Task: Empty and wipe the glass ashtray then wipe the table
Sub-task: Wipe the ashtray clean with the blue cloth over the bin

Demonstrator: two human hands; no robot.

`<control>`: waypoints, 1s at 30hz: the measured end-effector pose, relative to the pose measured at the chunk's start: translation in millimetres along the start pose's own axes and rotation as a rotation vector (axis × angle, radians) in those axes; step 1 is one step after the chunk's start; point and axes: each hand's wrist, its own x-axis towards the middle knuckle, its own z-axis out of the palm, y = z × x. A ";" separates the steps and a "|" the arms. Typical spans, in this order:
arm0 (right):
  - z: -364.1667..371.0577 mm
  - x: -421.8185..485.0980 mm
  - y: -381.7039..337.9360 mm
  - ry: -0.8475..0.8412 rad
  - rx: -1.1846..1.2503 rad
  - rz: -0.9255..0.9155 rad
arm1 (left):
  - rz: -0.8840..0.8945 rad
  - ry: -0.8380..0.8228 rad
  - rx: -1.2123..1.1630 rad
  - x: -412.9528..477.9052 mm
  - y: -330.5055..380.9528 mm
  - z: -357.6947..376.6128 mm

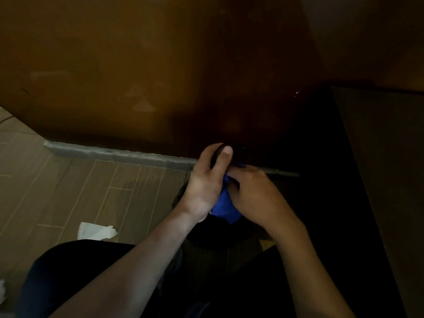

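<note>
the glass ashtray (226, 154) is nearly lost in shadow; only a dark curved rim shows past the left hand's (204, 182) thumb, and its inside cannot be seen. the blue cloth (223, 206) is mostly covered by both hands, with just a bunched fold showing between them. the right hand's (254, 196) fingers are motion-blurred and its fingertips are hidden. the right side of the scene is too dark to read. a white crumpled thing (2, 292) on the floor is cut off by the left edge. both forearms run off the bottom edge.
</note>
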 end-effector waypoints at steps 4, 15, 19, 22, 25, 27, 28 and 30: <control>-1.5 -4.7 4.8 -0.101 0.529 -0.024 | -0.071 -0.009 -0.173 1.4 4.0 -3.7; 31.3 -0.9 2.9 0.445 0.141 0.036 | -0.116 -0.049 -0.170 -8.5 4.7 10.9; 35.0 1.5 0.7 0.356 -0.076 0.151 | -0.062 -0.025 -0.019 -8.3 1.6 10.1; 24.3 -0.1 1.6 0.369 -0.026 0.171 | -0.016 -0.007 0.031 -7.2 1.2 8.3; 15.5 -5.0 8.2 0.437 0.105 0.308 | 0.023 0.029 0.045 -3.8 3.6 6.4; 17.8 -8.1 14.6 0.461 0.351 0.442 | 0.004 0.067 -0.040 -1.4 7.1 5.7; 19.5 -9.7 14.9 0.462 0.591 0.486 | -0.013 0.073 -0.097 -0.6 8.7 5.2; 16.6 -11.1 11.9 0.491 1.082 0.520 | -0.048 0.060 -0.195 0.1 12.5 5.4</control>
